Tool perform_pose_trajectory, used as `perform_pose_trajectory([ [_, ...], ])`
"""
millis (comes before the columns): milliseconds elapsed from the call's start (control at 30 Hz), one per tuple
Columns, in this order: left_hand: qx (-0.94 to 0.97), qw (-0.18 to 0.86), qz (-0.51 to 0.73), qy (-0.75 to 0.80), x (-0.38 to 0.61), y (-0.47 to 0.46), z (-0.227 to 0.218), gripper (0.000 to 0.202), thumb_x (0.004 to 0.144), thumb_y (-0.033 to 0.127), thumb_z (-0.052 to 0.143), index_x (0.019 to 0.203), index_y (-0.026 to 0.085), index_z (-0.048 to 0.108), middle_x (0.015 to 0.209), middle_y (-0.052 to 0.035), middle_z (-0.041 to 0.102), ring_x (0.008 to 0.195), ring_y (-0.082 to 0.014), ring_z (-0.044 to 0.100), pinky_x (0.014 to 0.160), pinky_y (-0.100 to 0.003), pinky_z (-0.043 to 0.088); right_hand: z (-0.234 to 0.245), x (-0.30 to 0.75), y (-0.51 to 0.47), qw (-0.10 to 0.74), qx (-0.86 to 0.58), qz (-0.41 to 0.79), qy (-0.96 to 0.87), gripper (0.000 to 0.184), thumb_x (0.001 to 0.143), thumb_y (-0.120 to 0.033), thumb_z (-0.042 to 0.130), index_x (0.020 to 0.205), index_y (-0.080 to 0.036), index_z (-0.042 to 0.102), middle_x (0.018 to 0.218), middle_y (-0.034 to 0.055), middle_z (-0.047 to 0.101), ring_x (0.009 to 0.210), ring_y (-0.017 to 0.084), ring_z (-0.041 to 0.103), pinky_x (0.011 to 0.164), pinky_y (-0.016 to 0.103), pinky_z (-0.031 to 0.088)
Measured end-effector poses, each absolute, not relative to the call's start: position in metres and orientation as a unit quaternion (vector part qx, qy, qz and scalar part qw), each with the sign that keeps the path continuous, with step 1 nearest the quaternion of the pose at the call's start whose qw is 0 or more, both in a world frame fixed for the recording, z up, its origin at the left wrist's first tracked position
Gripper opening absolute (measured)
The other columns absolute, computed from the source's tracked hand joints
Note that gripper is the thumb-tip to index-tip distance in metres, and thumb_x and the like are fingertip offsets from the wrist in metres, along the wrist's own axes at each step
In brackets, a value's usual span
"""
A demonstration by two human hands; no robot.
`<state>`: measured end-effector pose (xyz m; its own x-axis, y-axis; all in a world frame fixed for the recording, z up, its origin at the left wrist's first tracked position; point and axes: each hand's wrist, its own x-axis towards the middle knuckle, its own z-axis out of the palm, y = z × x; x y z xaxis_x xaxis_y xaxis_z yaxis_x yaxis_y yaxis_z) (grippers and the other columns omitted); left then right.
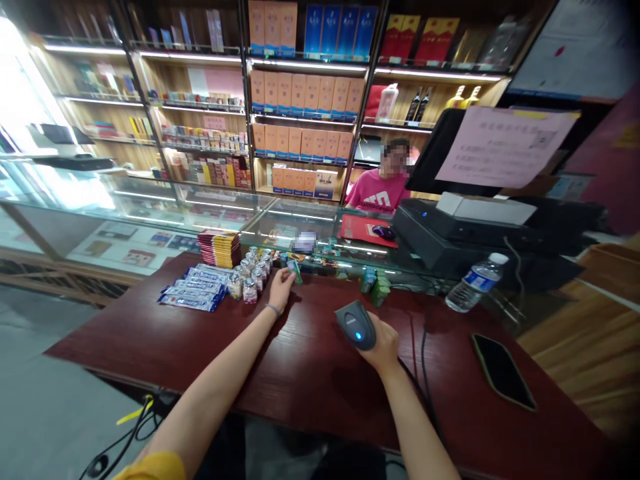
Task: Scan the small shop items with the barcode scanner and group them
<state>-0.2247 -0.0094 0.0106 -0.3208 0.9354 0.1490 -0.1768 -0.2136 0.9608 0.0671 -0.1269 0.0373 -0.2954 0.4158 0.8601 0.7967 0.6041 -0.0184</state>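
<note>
My left hand reaches out over the dark red counter and pinches a small green packet between its fingers. It sits just right of several small jars. My right hand grips a dark grey barcode scanner with a blue light, its head pointing up and left. The scanner's black cable trails back over the counter beside my right wrist.
Blue wrapped bars and a stack of red-and-yellow packs lie left of the jars. Green packets, a water bottle and a phone are to the right. A person in a pink shirt sits behind the glass case, near the register.
</note>
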Motion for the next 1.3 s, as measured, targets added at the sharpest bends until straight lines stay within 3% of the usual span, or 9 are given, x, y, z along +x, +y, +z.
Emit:
perform_pose_trajectory([
  [100, 0.338, 0.583, 0.634, 0.379, -0.232, -0.022, 0.012, 0.024, 0.086, 0.033, 0.070, 0.104, 0.018, 0.065, 0.100, -0.0084, 0.071, 0.088, -0.0175, 0.068, 0.088, -0.037, 0.056, 0.039, 0.061, -0.129, 0.427, -0.375, -0.211, -0.796, 0.045, 0.079, -0.029, 0.056, 0.122, -0.015, 0.055, 0.082, 0.0064, 0.072, 0.061, 0.020, 0.065, 0.061, 0.030, 0.049],
  [200, 0.282, 0.626, 0.638, 0.348, -0.242, -0.028, 0.012, 0.016, 0.089, 0.032, 0.067, 0.099, 0.019, 0.068, 0.101, -0.0082, 0.072, 0.088, -0.0157, 0.068, 0.087, -0.034, 0.057, 0.042, 0.051, -0.133, 0.380, -0.364, -0.186, -0.830, 0.049, 0.077, -0.026, 0.055, 0.125, -0.015, 0.054, 0.086, 0.0066, 0.073, 0.062, 0.019, 0.065, 0.062, 0.029, 0.046],
  [400, 0.253, 0.632, 0.645, 0.346, -0.246, -0.027, 0.012, 0.014, 0.094, 0.027, 0.060, 0.098, 0.018, 0.070, 0.101, -0.0079, 0.072, 0.089, -0.0141, 0.068, 0.085, -0.031, 0.059, 0.046, 0.037, -0.138, 0.338, -0.345, -0.152, -0.863, 0.058, 0.074, -0.024, 0.055, 0.130, -0.013, 0.051, 0.089, 0.0066, 0.075, 0.064, 0.018, 0.065, 0.063, 0.030, 0.042],
  [667, 0.270, 0.614, 0.642, 0.372, -0.243, -0.024, 0.009, 0.016, 0.095, 0.029, 0.060, 0.098, 0.019, 0.072, 0.108, -0.0106, 0.071, 0.100, -0.0174, 0.067, 0.089, -0.032, 0.059, 0.046, 0.040, -0.137, 0.315, -0.340, -0.157, -0.872, 0.032, 0.073, -0.022, 0.055, 0.104, -0.017, 0.059, 0.075, 0.0030, 0.071, 0.060, 0.017, 0.063, 0.060, 0.031, 0.037],
  [867, 0.255, 0.633, 0.644, 0.346, -0.245, -0.025, 0.010, 0.015, 0.096, 0.026, 0.057, 0.097, 0.019, 0.070, 0.105, -0.0092, 0.072, 0.095, -0.0151, 0.068, 0.090, -0.031, 0.058, 0.044, 0.044, -0.136, 0.330, -0.357, -0.150, -0.861, 0.051, 0.074, -0.024, 0.056, 0.124, -0.014, 0.056, 0.097, 0.0086, 0.076, 0.064, 0.018, 0.065, 0.064, 0.031, 0.042],
  [967, 0.295, 0.616, 0.641, 0.351, -0.244, -0.029, 0.010, 0.016, 0.090, 0.033, 0.067, 0.099, 0.019, 0.068, 0.104, -0.0083, 0.072, 0.094, -0.0165, 0.068, 0.089, -0.034, 0.058, 0.041, 0.048, -0.133, 0.359, -0.358, -0.166, -0.846, 0.051, 0.077, -0.027, 0.056, 0.127, -0.013, 0.056, 0.091, 0.0086, 0.076, 0.064, 0.019, 0.065, 0.063, 0.031, 0.044],
  [1100, 0.334, 0.590, 0.646, 0.351, -0.235, -0.036, 0.012, 0.035, 0.078, 0.035, 0.079, 0.106, 0.020, 0.066, 0.105, -0.0070, 0.072, 0.095, -0.0171, 0.069, 0.091, -0.036, 0.056, 0.038, 0.059, -0.127, 0.420, -0.364, -0.203, -0.806, 0.046, 0.083, -0.028, 0.053, 0.126, -0.013, 0.058, 0.087, 0.0090, 0.075, 0.065, 0.019, 0.067, 0.063, 0.030, 0.048],
  [1300, 0.443, 0.524, 0.620, 0.381, -0.197, -0.035, 0.026, 0.046, 0.069, 0.037, 0.083, 0.107, 0.016, 0.066, 0.107, -0.0097, 0.073, 0.097, -0.0208, 0.069, 0.093, -0.039, 0.054, 0.042, 0.079, -0.124, 0.455, -0.403, -0.232, -0.759, 0.039, 0.085, -0.034, 0.059, 0.117, -0.012, 0.061, 0.079, 0.0074, 0.073, 0.061, 0.019, 0.067, 0.061, 0.030, 0.049],
])
